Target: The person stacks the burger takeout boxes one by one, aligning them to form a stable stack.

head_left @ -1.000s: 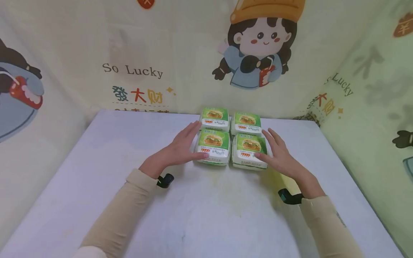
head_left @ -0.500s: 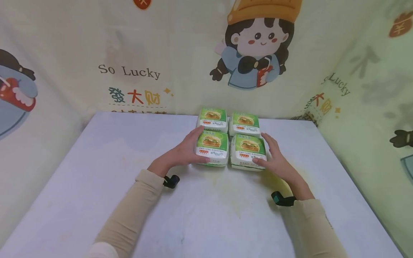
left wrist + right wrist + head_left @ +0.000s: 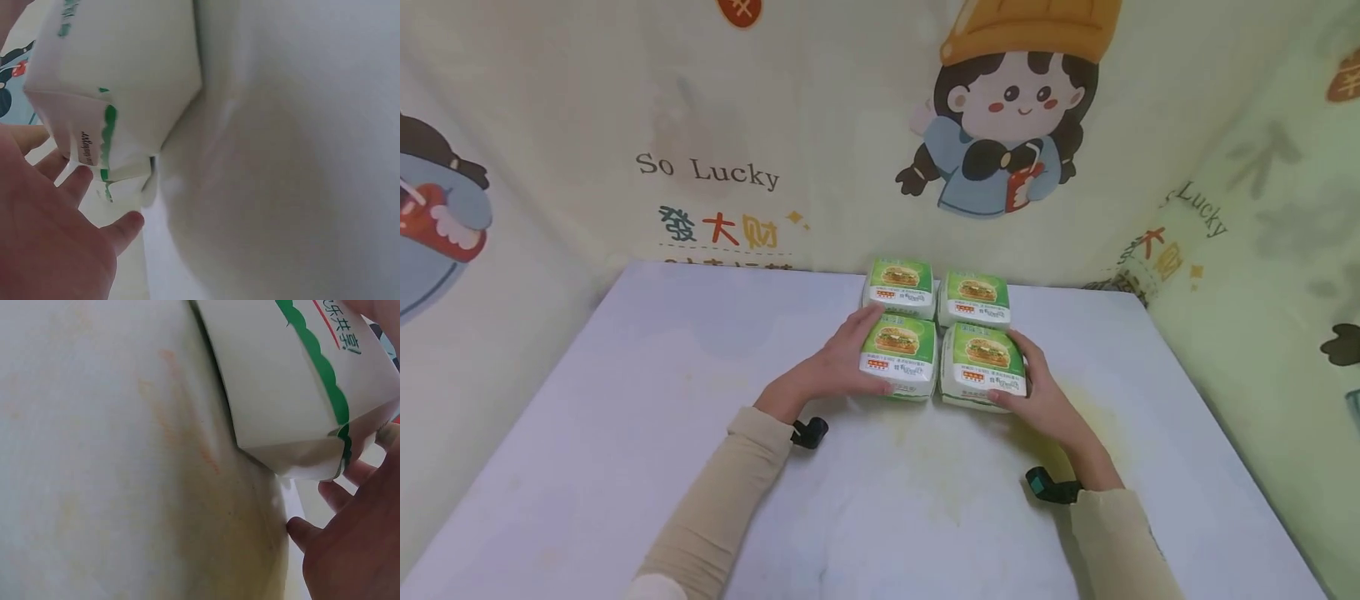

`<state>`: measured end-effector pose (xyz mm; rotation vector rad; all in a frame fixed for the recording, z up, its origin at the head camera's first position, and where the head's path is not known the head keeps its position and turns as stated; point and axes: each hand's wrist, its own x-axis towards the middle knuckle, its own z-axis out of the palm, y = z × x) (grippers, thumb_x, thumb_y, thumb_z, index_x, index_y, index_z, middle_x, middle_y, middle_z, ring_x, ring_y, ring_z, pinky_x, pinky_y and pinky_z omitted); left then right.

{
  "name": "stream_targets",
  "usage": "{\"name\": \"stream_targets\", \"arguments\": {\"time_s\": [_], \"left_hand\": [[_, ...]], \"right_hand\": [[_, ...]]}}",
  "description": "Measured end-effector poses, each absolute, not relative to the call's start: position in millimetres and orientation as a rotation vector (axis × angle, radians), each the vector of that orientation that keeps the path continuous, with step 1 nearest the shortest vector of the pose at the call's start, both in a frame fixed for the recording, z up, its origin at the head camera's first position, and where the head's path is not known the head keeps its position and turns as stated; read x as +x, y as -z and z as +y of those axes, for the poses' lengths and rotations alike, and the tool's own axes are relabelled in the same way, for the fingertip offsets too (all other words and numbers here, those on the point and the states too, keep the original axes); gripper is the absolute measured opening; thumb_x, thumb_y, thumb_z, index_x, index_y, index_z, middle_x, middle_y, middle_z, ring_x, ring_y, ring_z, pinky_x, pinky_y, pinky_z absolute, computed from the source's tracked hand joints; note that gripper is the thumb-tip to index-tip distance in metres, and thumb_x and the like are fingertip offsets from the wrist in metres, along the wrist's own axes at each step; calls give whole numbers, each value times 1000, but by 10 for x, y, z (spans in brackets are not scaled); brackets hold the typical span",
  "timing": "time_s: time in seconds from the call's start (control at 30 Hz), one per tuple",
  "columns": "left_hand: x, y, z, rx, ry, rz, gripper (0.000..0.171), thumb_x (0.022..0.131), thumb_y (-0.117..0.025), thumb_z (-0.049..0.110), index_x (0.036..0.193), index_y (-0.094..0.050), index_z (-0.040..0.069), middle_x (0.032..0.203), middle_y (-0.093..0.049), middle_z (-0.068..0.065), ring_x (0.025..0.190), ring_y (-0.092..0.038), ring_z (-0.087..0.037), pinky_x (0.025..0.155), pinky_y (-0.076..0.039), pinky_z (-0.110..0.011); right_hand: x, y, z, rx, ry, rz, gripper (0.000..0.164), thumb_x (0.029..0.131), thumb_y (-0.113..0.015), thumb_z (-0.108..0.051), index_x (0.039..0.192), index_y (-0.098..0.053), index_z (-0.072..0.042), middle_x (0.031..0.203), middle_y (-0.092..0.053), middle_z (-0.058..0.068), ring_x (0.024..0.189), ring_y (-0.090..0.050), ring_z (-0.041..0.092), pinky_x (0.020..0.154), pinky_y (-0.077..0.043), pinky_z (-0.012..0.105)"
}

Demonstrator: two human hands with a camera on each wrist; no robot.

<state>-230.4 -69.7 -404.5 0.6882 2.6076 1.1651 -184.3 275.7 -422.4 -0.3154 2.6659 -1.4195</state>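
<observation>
Burger boxes with green-and-white lids stand in two rows at the far side of the table. My left hand [image 3: 835, 367] holds the front left burger box [image 3: 898, 354] from its left, thumb at the front edge and fingers along the side to the back corner. From the right, my right hand [image 3: 1051, 407] grips the front right burger box [image 3: 983, 360] the same way, thumb on its front. In the left wrist view, fingertips lie against the white box side [image 3: 125, 69]. The right wrist view has the other box [image 3: 281, 381] low at the table, fingers around its corner.
Behind these stand a back left burger box [image 3: 901, 283] and a back right burger box [image 3: 976, 297], close to the printed cloth backdrop [image 3: 842, 167]. The white table [image 3: 880, 500] stretches toward me, with a yellowish stain near the right hand.
Both hands have moved inward, and their spread fingers have drawn in around the two front boxes. The boxes keep their two-row layout; the head view has shifted slightly.
</observation>
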Motion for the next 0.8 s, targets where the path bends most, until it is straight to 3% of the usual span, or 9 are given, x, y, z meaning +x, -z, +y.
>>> {"name": "stream_targets", "arguments": {"time_s": [0.13, 0.27, 0.4, 0.63, 0.8], "left_hand": [[-2296, 4056, -693, 689, -1098, 2639, 123, 67, -85, 49, 160, -8, 27, 165, -3, 11, 150, -17, -20, 119, -30, -47], [-2303, 4074, -707, 660, -1068, 2661, 122, 66, -85, 51, 160, -11, 27, 164, -10, 7, 145, -22, -20, 117, -33, -47], [-2304, 4105, -725, 655, -1111, 2646, 119, 67, -86, 51, 159, -14, 27, 161, -15, 2, 142, -25, -22, 116, -34, -48], [-2275, 4130, -750, 677, -1288, 2579, 118, 69, -88, 44, 159, -14, 26, 162, -15, 0, 144, -26, -21, 120, -28, -49], [-2198, 4143, -765, 654, -1365, 2605, 115, 68, -89, 38, 158, -19, 23, 160, -19, -2, 142, -29, -24, 119, -31, -51]], "right_hand": [[-1828, 4243, 2759, -313, 1416, 2690, 101, 88, -74, -31, 159, -2, -32, 163, -9, 4, 129, -39, 28, 97, -43, 28], [-1819, 4250, 2753, -291, 1430, 2668, 104, 88, -74, -32, 159, 2, -31, 165, -6, 6, 134, -36, 32, 105, -42, 45], [-1796, 4282, 2774, -256, 1461, 2636, 105, 89, -73, -32, 159, 5, -34, 166, -7, 11, 142, -28, 35, 113, -31, 58], [-1794, 4313, 2821, -247, 1492, 2636, 100, 91, -70, -29, 158, 4, -36, 162, -19, 14, 139, -35, 32, 108, -37, 40], [-1793, 4324, 2813, -248, 1480, 2636, 101, 92, -70, -32, 158, 6, -36, 163, -17, 16, 142, -33, 33, 110, -35, 45]]}}
